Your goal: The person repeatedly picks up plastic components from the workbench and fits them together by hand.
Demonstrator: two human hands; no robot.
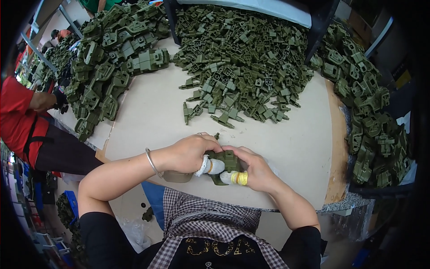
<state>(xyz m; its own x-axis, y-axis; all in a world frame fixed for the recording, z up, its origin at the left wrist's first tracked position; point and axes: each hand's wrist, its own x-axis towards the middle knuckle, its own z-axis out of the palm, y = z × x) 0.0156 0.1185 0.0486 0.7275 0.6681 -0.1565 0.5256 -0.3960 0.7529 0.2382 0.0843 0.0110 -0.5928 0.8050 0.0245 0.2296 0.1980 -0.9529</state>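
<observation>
Both hands are closed on one olive-green plastic toy vehicle body (229, 159) just above the near part of the table. My left hand (192, 153) grips it from the left, its thumb wrapped in white cloth pressing on the near side. My right hand (256, 168) holds the right side, with a white and yellow wrapped thumb below. A silver bangle circles my left wrist. Parts of the vehicle body are hidden by my fingers. A small green piece (217, 136) shows just beyond my left fingertips; whether it joins the body I cannot tell.
A large heap of small green plastic parts (242, 67) covers the table's far middle. Bigger green vehicle bodies (103, 67) are piled at the left. More lie in a dark bin (371, 134) at the right. A person in a red shirt (18, 116) works at the left.
</observation>
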